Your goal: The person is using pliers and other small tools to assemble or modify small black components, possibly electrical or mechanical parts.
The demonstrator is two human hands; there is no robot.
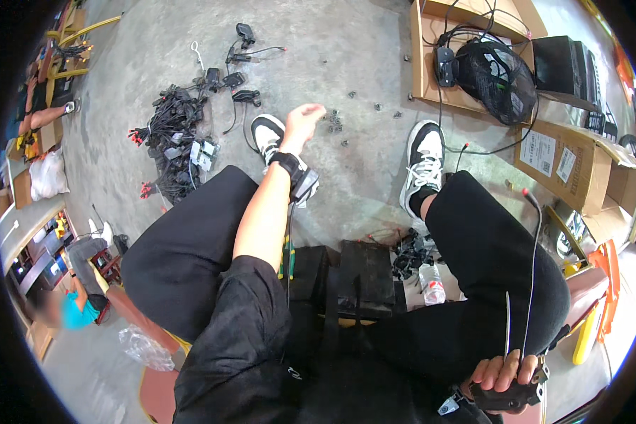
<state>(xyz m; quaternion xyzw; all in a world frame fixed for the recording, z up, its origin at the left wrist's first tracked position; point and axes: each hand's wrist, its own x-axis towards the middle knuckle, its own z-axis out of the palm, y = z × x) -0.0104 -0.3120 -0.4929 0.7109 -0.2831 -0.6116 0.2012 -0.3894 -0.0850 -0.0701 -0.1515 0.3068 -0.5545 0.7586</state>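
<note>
My left hand [304, 127] reaches forward above the concrete floor, beside my left shoe. Its fingers are drawn together; whether something small sits between them I cannot make out. Close to its fingertips lie several small metal pieces [335, 120], perhaps nuts. At the lower right, my right hand [500, 376] is closed around a black device [505, 399] with metal fittings at its side. A black cable [537, 247] with a red tip rises from that hand, and next to it stands a thin metal rod [507, 321].
Black cabled devices [180, 134] lie heaped on the floor at left. A cardboard box [425, 78] holds a black mesh bag [498, 81]; another carton [565, 166] stands at right. A plastic bottle [432, 286] lies between my legs. Another person [81, 304] sits far left.
</note>
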